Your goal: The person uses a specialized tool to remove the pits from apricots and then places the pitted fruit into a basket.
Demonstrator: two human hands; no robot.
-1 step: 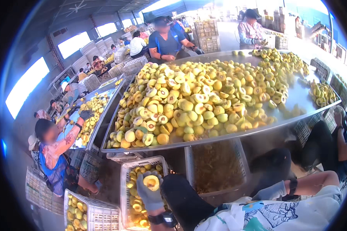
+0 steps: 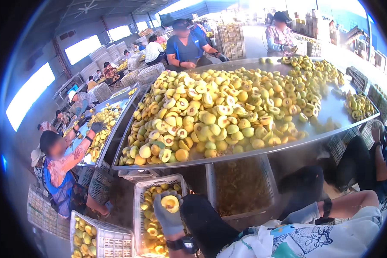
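My left hand [image 2: 167,219], in a grey glove, is closed round a yellow peach half [image 2: 170,204] with its hollow cut side facing up. It is over a white plastic crate [image 2: 138,215] of peach halves, beside my dark-clothed knee. My right hand [image 2: 300,213], also gloved in grey, rests low near my lap at the right. Its fingers are mostly hidden by the patterned white cloth, so I cannot tell what they do. Ahead, a large heap of halved peaches [image 2: 210,112] covers much of a metal table [image 2: 262,151].
Under the table's near edge stands a crate with brown scraps [image 2: 243,185]. Another crate of peach halves [image 2: 85,236] is at the lower left. Co-workers sit at a second table [image 2: 120,114] on the left and beyond my table. A neighbour's dark-clad legs [image 2: 352,161] are close on the right.
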